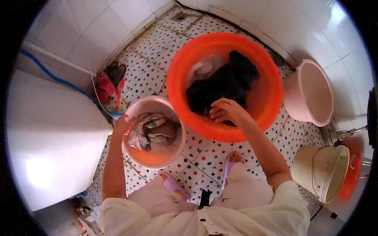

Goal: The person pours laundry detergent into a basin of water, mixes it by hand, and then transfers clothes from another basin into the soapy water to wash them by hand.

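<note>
My left hand [124, 125] grips the left rim of a small pink basin [136, 159], its fingers over the edge. Inside that basin lies a crumpled greyish patterned garment [157, 128] in cloudy water. Over the front part of a large orange tub [271, 98] hovers my right hand [228, 111], fingers loosely bent and apart with nothing in them. Just beyond it, a black garment [220, 84] is heaped in the tub's water; whether the fingertips touch it I cannot tell. A pale cloth [206, 66] is partly hidden behind the black one.
At the right stand a pink bucket [309, 94] and a cream bucket [315, 169] with a handle. A white appliance [59, 137] fills the left side, with a blue hose [55, 76] behind it. Red slippers [105, 84] lie by the wall; a floor drain [180, 16] is in the far corner.
</note>
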Demonstrator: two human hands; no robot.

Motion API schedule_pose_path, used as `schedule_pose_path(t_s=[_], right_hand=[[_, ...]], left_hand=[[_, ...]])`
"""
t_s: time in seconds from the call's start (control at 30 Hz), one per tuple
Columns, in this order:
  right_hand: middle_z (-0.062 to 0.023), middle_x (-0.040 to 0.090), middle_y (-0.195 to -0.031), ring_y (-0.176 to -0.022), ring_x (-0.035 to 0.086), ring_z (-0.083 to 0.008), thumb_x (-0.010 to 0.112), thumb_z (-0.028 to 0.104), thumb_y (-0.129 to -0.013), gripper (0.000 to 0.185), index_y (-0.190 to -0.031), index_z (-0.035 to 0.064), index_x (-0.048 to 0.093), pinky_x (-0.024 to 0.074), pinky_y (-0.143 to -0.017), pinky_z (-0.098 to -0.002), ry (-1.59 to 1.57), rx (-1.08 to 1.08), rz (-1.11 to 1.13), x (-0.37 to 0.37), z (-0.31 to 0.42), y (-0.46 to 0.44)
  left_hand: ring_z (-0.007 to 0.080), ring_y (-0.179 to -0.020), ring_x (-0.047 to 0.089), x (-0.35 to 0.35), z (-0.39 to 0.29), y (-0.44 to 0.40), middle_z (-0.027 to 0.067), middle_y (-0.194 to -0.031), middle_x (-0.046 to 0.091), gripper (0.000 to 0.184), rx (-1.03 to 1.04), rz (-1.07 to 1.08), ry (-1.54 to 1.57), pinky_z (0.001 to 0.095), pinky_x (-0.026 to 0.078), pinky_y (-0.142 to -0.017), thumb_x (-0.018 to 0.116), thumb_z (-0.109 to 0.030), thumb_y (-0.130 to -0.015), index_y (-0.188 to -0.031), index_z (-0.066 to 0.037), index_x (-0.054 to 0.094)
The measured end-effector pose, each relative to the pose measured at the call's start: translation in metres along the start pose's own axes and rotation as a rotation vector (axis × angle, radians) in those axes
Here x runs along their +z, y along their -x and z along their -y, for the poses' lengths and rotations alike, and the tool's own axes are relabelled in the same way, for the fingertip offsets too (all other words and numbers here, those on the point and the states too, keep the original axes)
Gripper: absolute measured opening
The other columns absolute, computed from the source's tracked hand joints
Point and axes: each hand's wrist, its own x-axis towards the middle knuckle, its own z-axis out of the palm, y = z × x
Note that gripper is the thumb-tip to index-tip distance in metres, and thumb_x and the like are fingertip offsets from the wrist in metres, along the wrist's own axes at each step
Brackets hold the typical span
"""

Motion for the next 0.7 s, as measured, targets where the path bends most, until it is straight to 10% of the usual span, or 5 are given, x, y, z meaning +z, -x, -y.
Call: schedule_pose_path(t_s=[0.03, 0.2, 0.37, 0.43, 0.7], right_hand=[[-0.014, 0.062, -0.099, -0.086, 0.063, -0.022, 0.046, 0.021, -0.093, 0.025, -0.106, 0.0011, 0.053, 0.052, -0.074, -0.0317, -0.002, -0.003, -0.011, -0.008, 0.0, -0.003], [-0.0157, 0.058, -0.109, -0.101, 0.057, -0.0291, 0.064, 0.028, -0.081, 0.04, -0.114, 0.0074, 0.053, 0.0467, -0.087, -0.0397, 0.706, -0.406, -0.231, -0.049, -0.021, -0.033], [-0.0198, 0.026, -0.142, -0.128, 0.028, -0.0421, 0.076, 0.041, -0.067, 0.08, -0.133, 0.0196, 0.038, 0.0293, -0.1, -0.0571, 1.286, -0.37, -0.186, -0.047, -0.035, -0.058], [-0.0187, 0.008, -0.15, -0.133, 0.015, -0.048, 0.079, 0.048, -0.06, 0.101, -0.142, 0.0299, 0.023, 0.0217, -0.098, -0.0683, 1.499, -0.095, -0.108, -0.048, -0.051, -0.072], [-0.0204, 0.014, -0.148, -0.135, 0.014, -0.0446, 0.078, 0.042, -0.061, 0.102, -0.143, 0.0305, 0.021, 0.022, -0.102, -0.0631, 1.474, 0.008, 0.037, -0.07, -0.069, -0.107]], left_hand=[[0.0337, -0.087, 0.061, 0.019, 0.033, -0.03, 0.0216, -0.093, 0.063, 0.058, 0.473, -0.253, -0.328, 0.0397, 0.048, -0.077, 0.065, -0.044, -0.077, -0.116, -0.003, 0.052], [0.0411, -0.113, 0.049, 0.048, -0.014, -0.006, 0.0285, -0.12, 0.05, 0.075, 0.651, 0.16, -0.363, 0.0465, 0.042, -0.091, 0.069, -0.05, -0.07, -0.128, -0.008, 0.046], [0.0605, -0.128, 0.002, 0.104, -0.02, 0.02, 0.0309, -0.146, -0.002, 0.11, 0.389, 0.349, -0.895, 0.0694, 0.023, -0.096, 0.077, -0.063, -0.049, -0.142, -0.028, 0.028], [0.0602, -0.128, 0.003, 0.112, -0.007, 0.02, 0.0311, -0.146, 0.0, 0.108, 0.446, 0.281, -0.946, 0.0693, 0.022, -0.097, 0.077, -0.063, -0.049, -0.14, -0.028, 0.031], [0.0509, -0.128, 0.022, 0.124, -0.005, -0.026, 0.0221, -0.14, 0.028, 0.085, 0.446, 0.14, -0.813, 0.0667, 0.027, -0.095, 0.076, -0.057, -0.055, -0.129, -0.026, 0.048]])
